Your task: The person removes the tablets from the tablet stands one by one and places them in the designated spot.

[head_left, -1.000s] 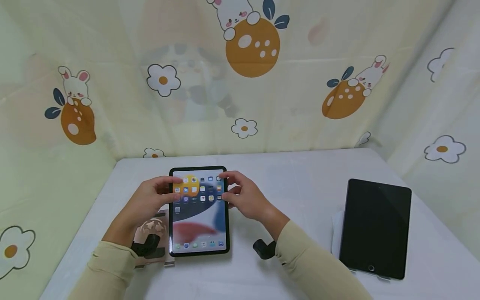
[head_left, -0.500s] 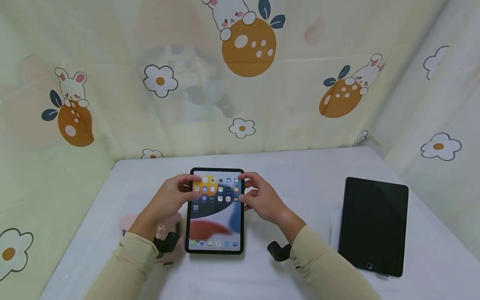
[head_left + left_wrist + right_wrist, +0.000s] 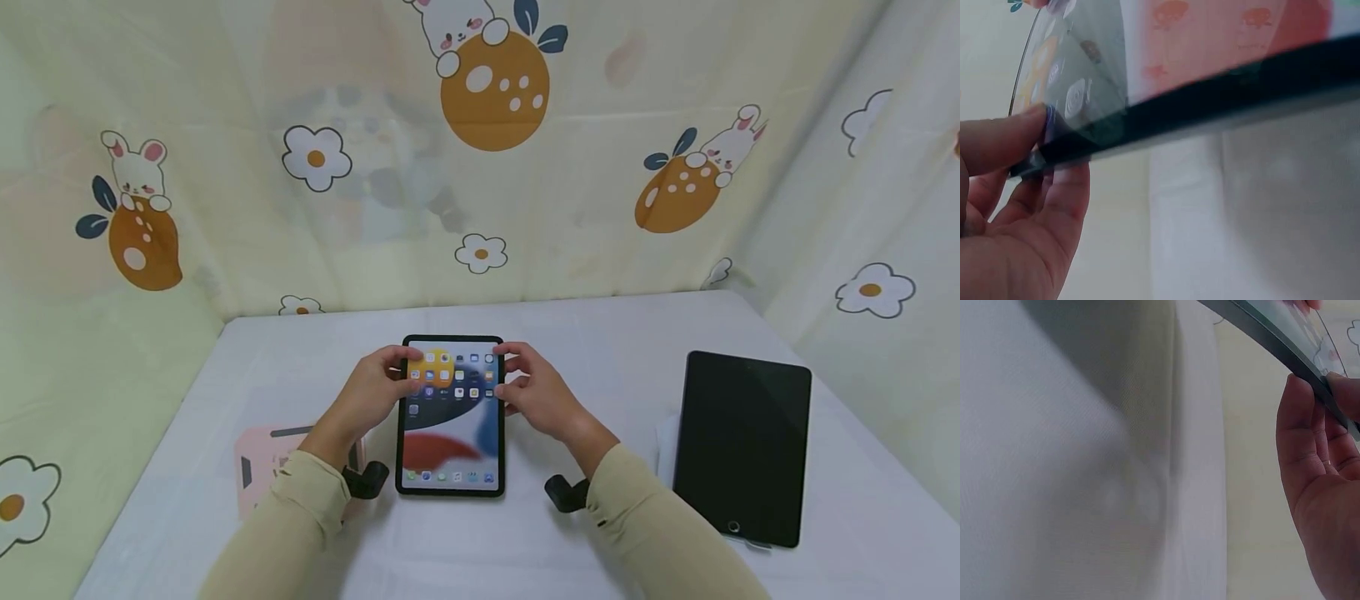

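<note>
A small tablet (image 3: 451, 415) with a lit home screen is held above the white table (image 3: 600, 350), tilted, in the middle of the head view. My left hand (image 3: 378, 392) pinches its upper left edge, thumb on the glass. My right hand (image 3: 536, 392) pinches the upper right edge. In the left wrist view the thumb (image 3: 1007, 137) lies on the tablet's (image 3: 1210, 100) glass with fingers under the edge. The right wrist view shows my fingers (image 3: 1310, 450) under the tablet's edge (image 3: 1272, 334).
A larger dark tablet (image 3: 741, 446) lies at the right on a white cloth (image 3: 666, 450). A pink case (image 3: 262, 467) lies at the left, partly behind my left forearm. Cartoon-print curtains (image 3: 480, 150) close off the back and sides.
Both hands have carried the lit tablet to the right, off the pink case, which now shows at the left. The dark tablet has stayed put.
</note>
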A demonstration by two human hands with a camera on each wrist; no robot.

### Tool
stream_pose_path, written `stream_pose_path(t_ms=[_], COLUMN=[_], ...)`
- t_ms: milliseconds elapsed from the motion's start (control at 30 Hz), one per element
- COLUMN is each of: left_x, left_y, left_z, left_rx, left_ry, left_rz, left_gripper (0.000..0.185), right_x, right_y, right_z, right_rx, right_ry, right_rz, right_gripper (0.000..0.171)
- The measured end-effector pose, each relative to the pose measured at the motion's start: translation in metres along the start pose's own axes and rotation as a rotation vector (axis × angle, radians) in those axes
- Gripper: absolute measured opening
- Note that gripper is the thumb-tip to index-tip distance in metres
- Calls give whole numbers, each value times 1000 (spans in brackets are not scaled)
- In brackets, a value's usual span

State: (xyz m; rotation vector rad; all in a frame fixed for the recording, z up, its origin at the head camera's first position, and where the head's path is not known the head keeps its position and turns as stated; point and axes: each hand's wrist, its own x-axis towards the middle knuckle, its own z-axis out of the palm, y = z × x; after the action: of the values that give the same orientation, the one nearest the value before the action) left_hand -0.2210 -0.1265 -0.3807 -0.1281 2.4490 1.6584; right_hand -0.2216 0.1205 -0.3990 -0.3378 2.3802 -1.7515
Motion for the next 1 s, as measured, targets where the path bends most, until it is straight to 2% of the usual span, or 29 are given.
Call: stream_pose_path(t_ms=[400, 733, 867, 1000], left_x=[10, 17, 19, 17], left_y=[-1, -6, -10, -13], left_z=[13, 18, 21, 22], left_rx=[-65, -42, -17, -5], left_ry=[37, 80, 104, 91], left_rz=[-9, -32, -26, -5], left_gripper=[37, 35, 35, 35], right_x=[12, 20, 21, 21], right_y=[10, 13, 17, 20], right_z=[2, 4, 6, 6], right_rx=[-26, 14, 30, 29], right_ry=[37, 75, 82, 92], right_rz=[47, 84, 93, 103], right_gripper=[50, 50, 52, 54])
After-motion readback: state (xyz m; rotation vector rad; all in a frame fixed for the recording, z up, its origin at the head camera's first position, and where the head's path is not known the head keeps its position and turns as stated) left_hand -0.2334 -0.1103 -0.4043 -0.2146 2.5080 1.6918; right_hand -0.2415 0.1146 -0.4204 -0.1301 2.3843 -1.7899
